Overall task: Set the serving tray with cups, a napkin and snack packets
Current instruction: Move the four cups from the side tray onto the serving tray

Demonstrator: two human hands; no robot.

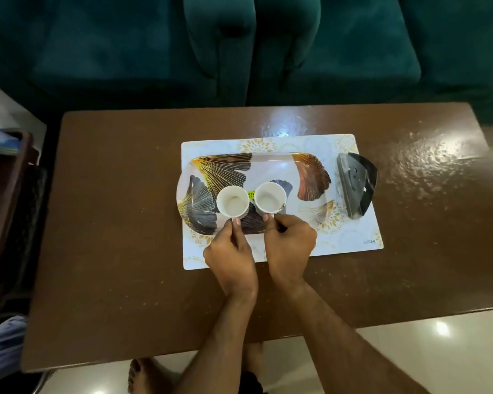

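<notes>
Two round white cups, the left cup (232, 201) and the right cup (270, 197), stand upright, mouths up, on a glossy leaf-patterned oval tray (310, 169) whose long axis runs along the counter's (125, 223) far edge. The tray sits on a pale rectangular placemat (353, 234), a dark wedge-shaped holder (356, 184) just beside its right end. The left hand (230, 258) and right hand (289, 245) each pinch a cup's handle at the tray's near rim.

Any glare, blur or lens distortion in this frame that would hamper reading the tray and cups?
Head view: ceiling-light glare on the table right of the tray, a fainter patch on the tray; wide-angle bowing at table edges; both cups readable, slightly soft.
</notes>
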